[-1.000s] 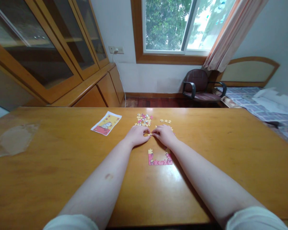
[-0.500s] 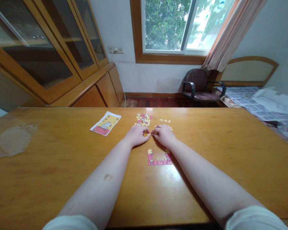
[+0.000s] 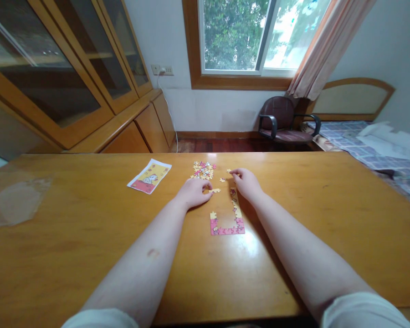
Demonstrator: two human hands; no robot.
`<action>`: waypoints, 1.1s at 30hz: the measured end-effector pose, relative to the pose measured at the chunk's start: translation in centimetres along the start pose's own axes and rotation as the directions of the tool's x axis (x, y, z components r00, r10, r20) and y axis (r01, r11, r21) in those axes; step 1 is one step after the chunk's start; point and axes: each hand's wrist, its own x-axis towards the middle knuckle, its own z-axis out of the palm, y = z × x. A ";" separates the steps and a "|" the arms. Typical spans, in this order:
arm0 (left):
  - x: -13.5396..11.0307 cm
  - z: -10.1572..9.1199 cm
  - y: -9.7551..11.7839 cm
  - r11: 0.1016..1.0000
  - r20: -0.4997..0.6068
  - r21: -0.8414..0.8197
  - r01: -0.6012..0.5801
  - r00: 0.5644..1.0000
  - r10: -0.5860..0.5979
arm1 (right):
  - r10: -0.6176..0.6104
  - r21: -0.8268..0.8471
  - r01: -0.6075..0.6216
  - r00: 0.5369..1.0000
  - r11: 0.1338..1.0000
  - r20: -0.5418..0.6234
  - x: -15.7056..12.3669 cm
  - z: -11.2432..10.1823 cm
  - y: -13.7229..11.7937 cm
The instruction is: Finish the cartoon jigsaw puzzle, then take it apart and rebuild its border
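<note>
My left hand (image 3: 194,192) is closed in a pinch at the left end of a short yellow strip of joined puzzle pieces (image 3: 216,190) on the table. Farther right, my right hand (image 3: 248,186) has its curled fingertips on a small yellow puzzle piece (image 3: 228,171). Between the hands lies another loose puzzle piece (image 3: 222,180). Nearer to me is the partly joined puzzle border (image 3: 227,231), pink along the bottom, with a short left side and a longer yellow right side. Its upper right end is partly covered by my right hand.
Loose puzzle pieces (image 3: 202,170) lie heaped beyond my left hand. A picture card (image 3: 149,176) with a yellow and pink design is to their left. Clear plastic film (image 3: 18,200) rests at the table's far left. A chair (image 3: 282,120) stands beyond the table (image 3: 177,282).
My right hand has left the yellow strip and moved right and away from me to a loose piece. My left hand stays at the strip. More of the border's right side now shows.
</note>
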 end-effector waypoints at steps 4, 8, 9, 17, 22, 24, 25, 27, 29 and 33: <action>0.0 -0.1 0.0 1.000 0.007 -0.001 0.007 1.000 -0.007 | 0.025 0.046 -0.024 0.999 0.999 -0.028 1.1 -1.7 0.8; 0.0 -0.1 -0.1 1.000 0.007 -0.002 0.012 1.000 -0.012 | 0.003 -0.088 -0.009 0.998 0.996 -0.061 1.9 -3.6 1.8; 0.0 -0.1 -0.1 1.000 0.006 -0.005 0.011 1.000 -0.011 | 0.009 -0.129 -0.014 0.999 0.992 -0.038 2.0 -4.0 2.1; 0.0 -0.1 -0.2 0.999 -0.006 -0.030 0.014 1.000 -0.014 | 0.016 -0.291 0.032 0.987 0.956 0.162 2.2 -4.0 3.8; 0.1 -0.1 -0.2 0.999 -0.005 -0.036 0.020 1.000 -0.021 | -0.088 -0.275 0.157 0.965 0.949 0.247 2.0 -3.0 3.4; 0.0 -0.1 -0.1 0.999 -0.004 -0.035 0.020 1.000 -0.020 | -0.126 -0.282 0.201 0.956 0.938 0.264 1.9 -2.8 3.3; 0.0 -0.1 -0.1 0.999 -0.005 -0.036 0.020 1.000 -0.020 | -0.131 -0.289 0.210 0.954 0.934 0.270 1.9 -2.6 3.3; 0.0 -0.1 -0.1 0.999 -0.003 -0.040 0.023 1.000 -0.023 | -0.127 -0.296 0.210 0.953 0.932 0.276 1.9 -2.5 3.3; 0.0 -0.2 0.0 0.999 0.004 -0.043 0.024 1.000 -0.024 | -0.125 -0.295 0.209 0.952 0.932 0.279 1.9 -2.3 3.5; 0.1 -0.2 0.1 0.999 0.005 -0.042 0.022 1.000 -0.022 | -0.130 -0.281 0.211 0.951 0.936 0.280 2.0 -2.1 3.7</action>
